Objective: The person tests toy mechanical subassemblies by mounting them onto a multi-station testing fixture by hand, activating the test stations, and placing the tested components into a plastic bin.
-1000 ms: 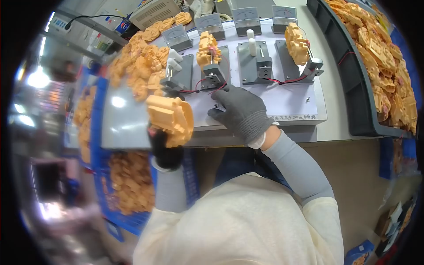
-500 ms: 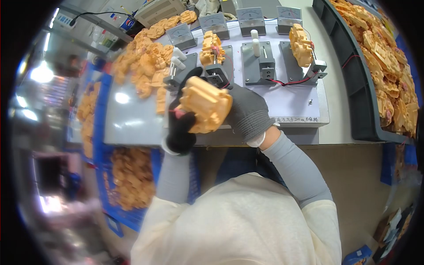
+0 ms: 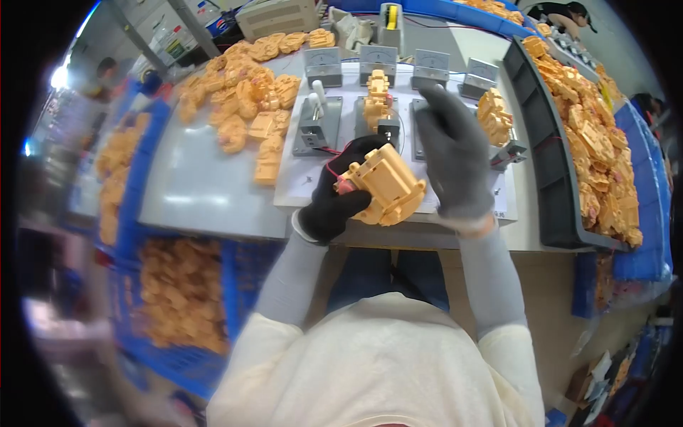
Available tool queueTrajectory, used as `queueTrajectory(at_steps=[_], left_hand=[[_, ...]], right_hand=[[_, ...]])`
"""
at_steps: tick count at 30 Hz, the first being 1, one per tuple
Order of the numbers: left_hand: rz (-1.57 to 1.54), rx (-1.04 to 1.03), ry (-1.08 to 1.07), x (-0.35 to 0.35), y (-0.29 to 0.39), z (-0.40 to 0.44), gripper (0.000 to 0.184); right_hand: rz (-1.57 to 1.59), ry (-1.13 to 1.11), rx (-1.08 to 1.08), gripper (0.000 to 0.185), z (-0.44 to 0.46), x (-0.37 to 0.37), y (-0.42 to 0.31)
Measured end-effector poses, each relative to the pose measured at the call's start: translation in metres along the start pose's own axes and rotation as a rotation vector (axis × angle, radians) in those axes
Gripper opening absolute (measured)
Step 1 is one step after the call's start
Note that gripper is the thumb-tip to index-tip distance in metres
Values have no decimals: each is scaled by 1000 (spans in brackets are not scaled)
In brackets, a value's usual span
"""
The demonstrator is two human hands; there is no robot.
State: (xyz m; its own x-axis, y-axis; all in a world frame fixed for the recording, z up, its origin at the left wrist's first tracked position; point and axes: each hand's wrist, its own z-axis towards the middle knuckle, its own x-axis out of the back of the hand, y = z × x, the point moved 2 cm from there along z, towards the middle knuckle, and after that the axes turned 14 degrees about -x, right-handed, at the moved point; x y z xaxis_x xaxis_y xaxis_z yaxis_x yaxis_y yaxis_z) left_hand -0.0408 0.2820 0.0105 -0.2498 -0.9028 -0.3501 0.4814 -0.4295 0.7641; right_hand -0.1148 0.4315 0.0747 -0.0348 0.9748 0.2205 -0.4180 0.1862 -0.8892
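My left hand (image 3: 329, 208), in a black glove, is closed around an orange plastic housing (image 3: 388, 186) with a reddish part and a thin red wire at its left side. My right hand (image 3: 459, 156), in a grey glove, is raised with its fingers stretched out and holds nothing visible. It covers much of a grey clamp fixture (image 3: 418, 132). Another orange housing (image 3: 377, 99) sits in the fixture above my left hand, and one more housing (image 3: 494, 117) sits in the fixture at the right. The left fixture (image 3: 320, 128) has white-tipped handles and no housing.
Several analog meters (image 3: 378, 64) stand behind the fixtures. Loose housings (image 3: 242, 96) lie on the table's left. A dark bin (image 3: 562, 178) full of housings stands at the right, and a blue crate (image 3: 231, 285) of them is below left. Another person (image 3: 565, 18) is at the far right.
My right hand has moved away from the held housing, rightward and up over the fixtures, its fingers now stretched out. My left hand still holds the housing. The camera view has shifted.
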Motion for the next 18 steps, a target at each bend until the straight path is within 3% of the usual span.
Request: queueTrajectory(at_steps=[1,2,3,4,5,7,8,9,11,12,13,16,17,18], left_hand=[[-13,-8,-3,1,1,-1,78],[-32,-14,-13,0,1,-2,79],[-17,-4,41,-1,2,-5,81],[-9,11,88,-3,2,-9,83],[-3,41,98,0,1,-12,85],[84,27,116,5,-3,-15,86],[123,45,90,18,-10,-20,86],[116,19,65,6,-5,-13,86],[144,-31,44,-3,1,-2,87],[178,-46,44,-1,0,-2,87],[173,-11,52,-5,2,-1,87],[255,-8,145,-4,1,-8,74],[295,-35,197,-9,3,-7,67],[298,-51,212,-5,-4,-17,67]], right_hand=[[-164,-32,-30,38,10,-8,-13],[-399,-255,-235,46,19,-15,-26],[-615,-357,-231,57,31,-28,-19],[-741,-603,-288,59,42,-42,-14],[-788,-585,-184,51,46,-47,-11],[-885,-524,27,37,53,-56,-7],[-629,-426,15,38,56,-46,-19],[-608,-230,22,41,57,-41,-34],[-501,-94,-12,41,76,-10,-65],[-325,46,303,40,96,9,-56],[-469,53,136,43,116,35,-61],[-462,290,70,72,155,132,-34],[-436,278,310,50,200,173,15],[-647,397,300,53,214,207,29]])
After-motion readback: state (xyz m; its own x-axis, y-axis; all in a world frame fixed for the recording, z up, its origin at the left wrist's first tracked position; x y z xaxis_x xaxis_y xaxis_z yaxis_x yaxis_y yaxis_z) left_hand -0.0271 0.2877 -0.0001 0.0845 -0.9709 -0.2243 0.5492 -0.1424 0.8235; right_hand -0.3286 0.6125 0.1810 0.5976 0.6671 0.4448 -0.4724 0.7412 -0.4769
